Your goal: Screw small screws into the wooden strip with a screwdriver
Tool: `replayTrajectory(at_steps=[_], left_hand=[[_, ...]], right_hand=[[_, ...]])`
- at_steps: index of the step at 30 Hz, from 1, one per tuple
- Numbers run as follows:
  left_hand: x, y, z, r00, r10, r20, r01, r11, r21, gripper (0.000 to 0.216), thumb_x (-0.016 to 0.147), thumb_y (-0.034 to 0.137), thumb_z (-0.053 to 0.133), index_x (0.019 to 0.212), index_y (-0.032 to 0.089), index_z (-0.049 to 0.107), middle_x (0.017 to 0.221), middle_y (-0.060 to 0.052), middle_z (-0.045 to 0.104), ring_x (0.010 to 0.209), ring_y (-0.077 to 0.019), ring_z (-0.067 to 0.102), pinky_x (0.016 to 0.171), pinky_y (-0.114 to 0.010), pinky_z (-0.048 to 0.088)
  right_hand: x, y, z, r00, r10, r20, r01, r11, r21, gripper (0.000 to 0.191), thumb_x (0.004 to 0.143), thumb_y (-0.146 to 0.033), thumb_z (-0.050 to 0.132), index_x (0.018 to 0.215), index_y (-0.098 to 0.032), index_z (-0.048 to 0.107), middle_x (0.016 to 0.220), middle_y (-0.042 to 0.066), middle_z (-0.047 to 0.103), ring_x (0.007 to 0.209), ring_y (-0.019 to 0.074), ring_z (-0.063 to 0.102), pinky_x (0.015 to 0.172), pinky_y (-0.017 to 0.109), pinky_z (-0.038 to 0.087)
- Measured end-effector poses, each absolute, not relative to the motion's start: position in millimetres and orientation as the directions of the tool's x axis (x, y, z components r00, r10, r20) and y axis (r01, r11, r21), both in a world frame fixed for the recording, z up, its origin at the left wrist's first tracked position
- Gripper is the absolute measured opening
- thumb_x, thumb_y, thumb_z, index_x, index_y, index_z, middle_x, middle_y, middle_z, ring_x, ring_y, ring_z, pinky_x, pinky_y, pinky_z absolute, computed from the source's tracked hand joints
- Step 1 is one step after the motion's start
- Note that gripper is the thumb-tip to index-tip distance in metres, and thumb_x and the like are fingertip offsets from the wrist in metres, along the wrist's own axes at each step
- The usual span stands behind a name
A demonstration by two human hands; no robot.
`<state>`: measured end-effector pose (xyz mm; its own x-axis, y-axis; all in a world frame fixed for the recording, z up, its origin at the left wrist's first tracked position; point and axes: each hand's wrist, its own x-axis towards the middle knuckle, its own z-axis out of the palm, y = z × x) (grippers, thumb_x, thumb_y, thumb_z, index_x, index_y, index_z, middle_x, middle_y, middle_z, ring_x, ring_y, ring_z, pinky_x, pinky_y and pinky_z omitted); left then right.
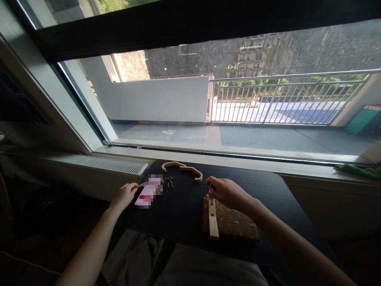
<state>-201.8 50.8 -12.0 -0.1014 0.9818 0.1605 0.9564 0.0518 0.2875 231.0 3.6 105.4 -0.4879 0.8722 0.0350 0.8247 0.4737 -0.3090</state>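
My right hand (222, 191) is closed around a screwdriver, most of its handle hidden in the fingers. Its thin shaft (212, 201) points down at a pale wooden strip (213, 224) with a dark hole in it. The strip lies along the left edge of a brown, rough-textured block (238, 222). At the table's left side, the closed fingers of my left hand (126, 196) meet the end of a tan strip (143, 184), partly hidden by a pinkish, partly blurred flat item (145, 196).
Two curved wooden hooks (193, 171) lie near the far edge of the black table (178, 214). Several small screws (170, 182) are scattered beside the flat item. Behind stand a window sill (238, 161) and, at left, a radiator (104, 165). A green cloth (358, 171) lies far right.
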Motion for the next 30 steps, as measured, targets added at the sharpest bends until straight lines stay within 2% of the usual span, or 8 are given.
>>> replayTrajectory(at_steps=[17, 21, 24, 26, 28, 30], left_hand=[[-202.9, 44.4, -12.7, -0.102, 0.981, 0.167, 0.949, 0.046, 0.312, 0.03, 0.085, 0.031, 0.042, 0.094, 0.021, 0.068, 0.1, -0.008, 0.072, 0.09, -0.0242, 0.068, 0.074, -0.03, 0.053], [-203.5, 42.4, -9.3, -0.134, 0.976, 0.174, 0.955, 0.081, 0.285, 0.033, 0.083, 0.029, 0.046, 0.108, 0.02, 0.066, 0.107, -0.01, 0.069, 0.095, -0.0255, 0.068, 0.075, -0.03, 0.053], [-192.8, 37.9, 2.9, -0.256, 0.929, 0.266, 0.946, 0.185, 0.267, 0.042, 0.081, 0.027, 0.048, 0.12, 0.017, 0.061, 0.113, -0.013, 0.065, 0.093, -0.0286, 0.067, 0.073, -0.034, 0.054], [-175.1, 32.8, 11.9, -0.282, 0.889, 0.36, 0.928, 0.157, 0.339, 0.042, 0.083, 0.024, 0.044, 0.12, 0.013, 0.059, 0.107, -0.014, 0.065, 0.085, -0.0262, 0.066, 0.076, -0.035, 0.053], [-147.1, 25.7, 16.9, -0.23, 0.878, 0.419, 0.9, 0.028, 0.435, 0.037, 0.085, 0.025, 0.042, 0.114, 0.013, 0.061, 0.099, -0.011, 0.066, 0.08, -0.0234, 0.065, 0.077, -0.035, 0.054], [-110.7, 17.2, 14.8, -0.152, 0.888, 0.434, 0.836, -0.119, 0.535, 0.03, 0.088, 0.029, 0.042, 0.106, 0.017, 0.063, 0.1, -0.009, 0.068, 0.084, -0.0226, 0.064, 0.079, -0.034, 0.054]], right_hand=[[231.8, 4.3, 103.4, -0.504, 0.863, 0.046, 0.817, 0.493, -0.298, 0.013, 0.094, -0.022, 0.046, 0.1, -0.019, 0.057, 0.079, 0.003, 0.066, 0.064, 0.0144, 0.057, 0.055, 0.024, 0.026], [231.8, 4.2, 104.5, -0.498, 0.866, 0.035, 0.825, 0.486, -0.29, 0.013, 0.094, -0.022, 0.045, 0.099, -0.019, 0.057, 0.079, 0.003, 0.066, 0.064, 0.0148, 0.057, 0.055, 0.024, 0.026], [231.8, 3.7, 105.3, -0.496, 0.868, 0.03, 0.828, 0.483, -0.285, 0.014, 0.094, -0.023, 0.044, 0.099, -0.02, 0.057, 0.079, 0.003, 0.066, 0.064, 0.0149, 0.058, 0.054, 0.024, 0.026], [231.4, 3.2, 106.1, -0.491, 0.871, 0.018, 0.834, 0.476, -0.279, 0.014, 0.095, -0.023, 0.044, 0.099, -0.02, 0.057, 0.078, 0.002, 0.066, 0.063, 0.0149, 0.058, 0.054, 0.024, 0.026], [230.7, 2.4, 107.9, -0.491, 0.871, 0.008, 0.838, 0.475, -0.269, 0.013, 0.095, -0.023, 0.045, 0.099, -0.02, 0.057, 0.079, 0.002, 0.067, 0.064, 0.0149, 0.059, 0.054, 0.024, 0.026], [229.7, 1.3, 110.8, -0.499, 0.867, -0.001, 0.838, 0.482, -0.255, 0.013, 0.096, -0.023, 0.044, 0.1, -0.02, 0.056, 0.08, 0.003, 0.067, 0.064, 0.0149, 0.059, 0.054, 0.025, 0.026]])
